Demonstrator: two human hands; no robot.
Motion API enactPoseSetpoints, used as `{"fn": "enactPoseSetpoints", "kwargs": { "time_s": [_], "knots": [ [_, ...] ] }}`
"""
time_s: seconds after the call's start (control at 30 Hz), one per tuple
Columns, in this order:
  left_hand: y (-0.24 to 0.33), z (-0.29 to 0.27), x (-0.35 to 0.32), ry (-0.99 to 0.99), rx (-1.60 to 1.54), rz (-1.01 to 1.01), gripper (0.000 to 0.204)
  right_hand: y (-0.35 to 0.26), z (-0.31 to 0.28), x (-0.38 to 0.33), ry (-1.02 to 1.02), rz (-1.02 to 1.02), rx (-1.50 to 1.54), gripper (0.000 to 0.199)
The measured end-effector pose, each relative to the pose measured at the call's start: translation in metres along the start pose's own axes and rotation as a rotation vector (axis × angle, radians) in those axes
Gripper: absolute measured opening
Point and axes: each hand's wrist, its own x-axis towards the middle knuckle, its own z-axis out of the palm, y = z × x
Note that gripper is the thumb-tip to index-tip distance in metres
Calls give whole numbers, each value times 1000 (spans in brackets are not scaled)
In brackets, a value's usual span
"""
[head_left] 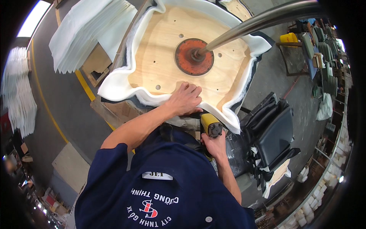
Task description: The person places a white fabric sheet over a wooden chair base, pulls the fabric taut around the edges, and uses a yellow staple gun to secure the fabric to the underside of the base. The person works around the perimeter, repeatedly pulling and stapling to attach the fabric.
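Note:
A pale plywood seat panel [152,42] lies face up, with thick white padding [116,86] and dark cover material showing round its rim. Pressing on its centre is a round orange plate [187,57] at the end of a metal rod [263,17]. My left hand [185,98] curls its fingers over the near edge of the padding and grips it against the panel. Just to the right, my right hand [214,145] is wrapped round a yellow and black staple gun [211,124], held upright close to that edge. The gun's nose is hidden from view.
Stacks of white sheets [87,30] stand at the far left. Black upholstered pads [274,133] are piled close by on my right. A yellow container [289,37] sits on a stand at the far right. Yellow lines [85,86] mark the grey floor.

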Motion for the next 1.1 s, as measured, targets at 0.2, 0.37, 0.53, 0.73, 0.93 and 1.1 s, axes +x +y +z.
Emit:
{"fn": "enactPoseSetpoints", "kwargs": {
  "time_s": [0.2, 0.37, 0.53, 0.73, 0.93, 1.1],
  "knots": [
    [3, 3, 4, 8, -26, -39, 40, -4, 1, 16, 18, -26, 42, 15],
    [4, 9, 1, 46, -44, -64, 37, -22, 0, 17, -12, 146, 130, 19],
    [9, 13, -2, 97, -15, -73, 39, -27, 1, 15, -10, 171, 168, 23],
    [13, 14, 10, 92, -1, -50, 30, -33, -9, 22, -11, 139, 166, 14],
    [38, -7, 16, 13, 96, -181, 38, -14, -33, 17, -69, 33, 218, 29],
    [97, -89, -54, -170, 334, -424, 87, 14, -21, -37, -87, 113, 310, 64]
  ]
}}
